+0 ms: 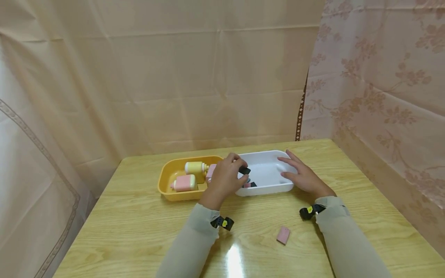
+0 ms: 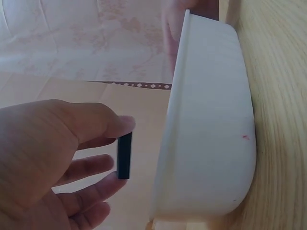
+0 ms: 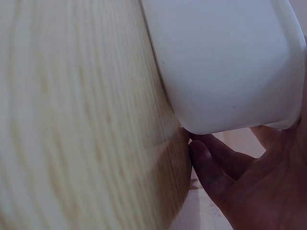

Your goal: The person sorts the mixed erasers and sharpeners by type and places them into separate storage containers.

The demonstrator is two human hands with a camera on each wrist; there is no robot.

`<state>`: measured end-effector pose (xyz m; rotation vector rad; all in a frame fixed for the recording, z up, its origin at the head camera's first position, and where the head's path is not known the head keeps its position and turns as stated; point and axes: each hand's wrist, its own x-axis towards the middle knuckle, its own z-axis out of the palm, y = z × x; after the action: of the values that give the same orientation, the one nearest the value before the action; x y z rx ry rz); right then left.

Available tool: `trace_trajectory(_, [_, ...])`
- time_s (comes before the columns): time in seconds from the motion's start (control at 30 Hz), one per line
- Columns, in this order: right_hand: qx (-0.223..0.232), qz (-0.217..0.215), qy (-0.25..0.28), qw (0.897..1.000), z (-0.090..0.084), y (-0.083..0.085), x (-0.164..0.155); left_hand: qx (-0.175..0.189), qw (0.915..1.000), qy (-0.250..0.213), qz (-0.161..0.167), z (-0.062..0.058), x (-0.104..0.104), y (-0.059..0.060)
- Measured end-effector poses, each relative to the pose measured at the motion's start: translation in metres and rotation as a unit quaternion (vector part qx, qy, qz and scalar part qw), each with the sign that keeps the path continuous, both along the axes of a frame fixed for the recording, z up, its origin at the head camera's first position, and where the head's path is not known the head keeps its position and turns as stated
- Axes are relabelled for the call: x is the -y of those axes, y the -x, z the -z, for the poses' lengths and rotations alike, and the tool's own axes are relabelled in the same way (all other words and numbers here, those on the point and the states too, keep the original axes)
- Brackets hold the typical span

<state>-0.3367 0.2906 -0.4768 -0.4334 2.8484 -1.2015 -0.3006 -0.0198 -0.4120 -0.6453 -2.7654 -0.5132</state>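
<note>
A thin black rectangular block is pinched between the thumb and fingertips of my left hand. In the head view that hand is over the left end of the white tray. A pink piece and a dark piece lie inside the tray near it, partly hidden. My right hand holds the tray's right end. Its thumb and a finger reach over the rim, while other fingers lie against the outside, low by the table.
A yellow tray adjoins the white one on the left. Inside are a yellow bottle-shaped toy, a pink one and a pinkish object partly behind my left hand. Nearer on the wooden table lies a pink block.
</note>
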Motion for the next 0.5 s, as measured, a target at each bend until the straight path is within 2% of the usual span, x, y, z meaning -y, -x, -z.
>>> trace_trajectory(0.17, [-0.001, -0.002, 0.004, 1.0, 0.0002, 0.0005, 0.0003, 0.022, 0.9997, 0.012, 0.0, 0.0025, -0.001, 0.0])
trace_trajectory(0.5, [0.0, 0.004, -0.006, 1.0, -0.0007, 0.0004, 0.0011, 0.02, 0.9997, 0.016, 0.002, 0.0025, -0.0016, -0.0005])
